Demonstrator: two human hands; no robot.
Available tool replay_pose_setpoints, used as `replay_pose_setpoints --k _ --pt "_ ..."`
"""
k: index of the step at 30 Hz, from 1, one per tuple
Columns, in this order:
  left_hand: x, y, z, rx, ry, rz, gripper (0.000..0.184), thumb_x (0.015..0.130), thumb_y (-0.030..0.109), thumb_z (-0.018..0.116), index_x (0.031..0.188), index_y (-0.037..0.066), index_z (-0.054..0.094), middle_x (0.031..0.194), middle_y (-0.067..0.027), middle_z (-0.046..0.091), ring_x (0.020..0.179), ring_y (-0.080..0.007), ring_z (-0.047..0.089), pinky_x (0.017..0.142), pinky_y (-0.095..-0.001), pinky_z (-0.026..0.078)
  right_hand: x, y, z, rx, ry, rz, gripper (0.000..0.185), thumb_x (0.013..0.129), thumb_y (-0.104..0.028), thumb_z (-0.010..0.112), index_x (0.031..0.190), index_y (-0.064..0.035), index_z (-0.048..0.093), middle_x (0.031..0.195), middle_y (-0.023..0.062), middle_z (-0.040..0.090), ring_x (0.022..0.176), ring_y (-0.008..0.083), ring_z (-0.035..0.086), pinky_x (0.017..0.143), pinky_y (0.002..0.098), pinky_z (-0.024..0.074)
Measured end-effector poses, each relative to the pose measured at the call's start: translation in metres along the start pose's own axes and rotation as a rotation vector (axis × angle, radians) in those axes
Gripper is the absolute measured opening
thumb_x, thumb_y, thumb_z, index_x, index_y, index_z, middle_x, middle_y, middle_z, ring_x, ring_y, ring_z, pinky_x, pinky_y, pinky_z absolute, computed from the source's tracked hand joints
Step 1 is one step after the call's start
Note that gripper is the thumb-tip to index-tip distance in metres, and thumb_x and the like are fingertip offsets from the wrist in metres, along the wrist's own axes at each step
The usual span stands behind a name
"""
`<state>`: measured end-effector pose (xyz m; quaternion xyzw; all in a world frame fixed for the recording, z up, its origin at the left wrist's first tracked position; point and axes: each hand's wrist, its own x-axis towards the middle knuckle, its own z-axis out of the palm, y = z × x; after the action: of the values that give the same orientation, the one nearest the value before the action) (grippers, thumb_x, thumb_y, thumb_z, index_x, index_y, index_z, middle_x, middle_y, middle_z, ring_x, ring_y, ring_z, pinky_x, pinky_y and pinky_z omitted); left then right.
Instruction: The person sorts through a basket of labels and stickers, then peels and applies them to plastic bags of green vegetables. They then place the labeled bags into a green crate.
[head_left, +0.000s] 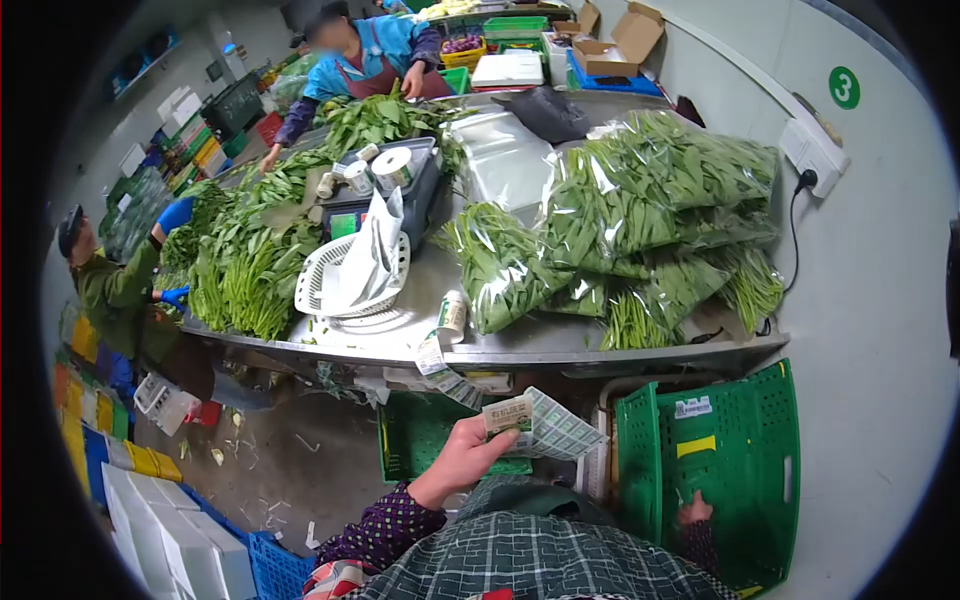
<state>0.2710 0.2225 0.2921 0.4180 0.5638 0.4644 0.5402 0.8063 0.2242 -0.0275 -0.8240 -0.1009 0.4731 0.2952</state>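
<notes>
My left hand (468, 462) is closed on label sheets (565, 428), thumb on top. The nearest piece is beige with large print; the other sheet carries rows of small green-and-white labels. A strip of labels (447, 372) hangs over the table edge from a label roll (452, 315), just beyond this hand. Low on the right, my right hand (695, 510) is within the outline of a green crate (745, 470), fingers curled. Whatever they hold, if anything, is too small to make out. Clear bags of leafy greens (640, 210) are piled on the metal table.
Loose greens (255, 260) lie left of a scale (425, 180) carrying paper rolls. A white basket (315, 290) holds plastic bags. One person (365, 60) works across the table, another (120, 290) at left wears blue gloves. A wall with a socket (812, 160) bounds the right.
</notes>
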Motion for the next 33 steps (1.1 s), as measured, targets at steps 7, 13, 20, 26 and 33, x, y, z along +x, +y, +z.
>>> replay_pose_setpoints --k 7,13,20,26,33 --pt "-0.011 0.015 0.001 0.137 0.092 0.01 0.031 0.087 0.007 0.055 0.117 -0.002 0.056 0.11 -0.0073 0.062 0.1 -0.0113 0.055 0.088 -0.0264 0.043 0.013 -0.079 0.107 0.07 0.382 0.213 0.057 0.08 -0.046 0.063 0.099 0.0074 0.058 0.096 0.0203 0.061 0.078 0.029 0.062 0.061 0.0412 0.0525" --pt "-0.018 -0.008 -0.008 0.051 0.247 0.085 0.03 0.085 0.006 0.056 0.115 -0.001 0.058 0.107 -0.0046 0.063 0.096 -0.0105 0.056 0.083 -0.0255 0.045 0.072 -0.07 0.103 0.199 0.048 0.111 0.072 0.077 -0.057 0.06 0.124 -0.0041 0.047 0.123 0.0126 0.05 0.104 0.0281 0.053 0.087 0.0509 0.0426" --pt "-0.027 0.028 -0.037 -0.191 0.657 0.138 0.02 0.084 0.005 0.058 0.101 -0.003 0.063 0.093 -0.0055 0.065 0.081 -0.0111 0.061 0.075 -0.0258 0.048 -0.072 -0.223 0.152 0.632 -0.306 -0.299 0.035 0.085 -0.032 0.061 0.104 -0.0025 0.054 0.088 0.0067 0.056 0.07 0.0173 0.054 0.059 0.0304 0.0482" --pt "-0.008 0.04 -0.046 -0.341 0.697 0.252 0.019 0.083 0.005 0.06 0.1 -0.004 0.063 0.096 -0.0064 0.065 0.084 -0.0117 0.06 0.078 -0.0259 0.045 -0.11 -0.279 0.169 0.092 -0.238 -0.486 0.042 0.081 -0.032 0.068 0.103 0.0006 0.053 0.082 0.0037 0.055 0.057 0.0098 0.044 0.044 0.0246 0.0349" --pt "-0.034 0.06 -0.053 -0.406 0.538 0.285 0.02 0.08 -0.001 0.058 0.099 -0.004 0.063 0.096 -0.0082 0.065 0.085 -0.013 0.061 0.079 -0.0258 0.046 -0.326 -0.264 0.206 -0.37 -1.18 -1.183 0.036 0.078 -0.007 0.066 0.113 -0.0063 0.059 0.106 0.0051 0.062 0.095 0.0125 0.058 0.078 0.0253 0.0468"
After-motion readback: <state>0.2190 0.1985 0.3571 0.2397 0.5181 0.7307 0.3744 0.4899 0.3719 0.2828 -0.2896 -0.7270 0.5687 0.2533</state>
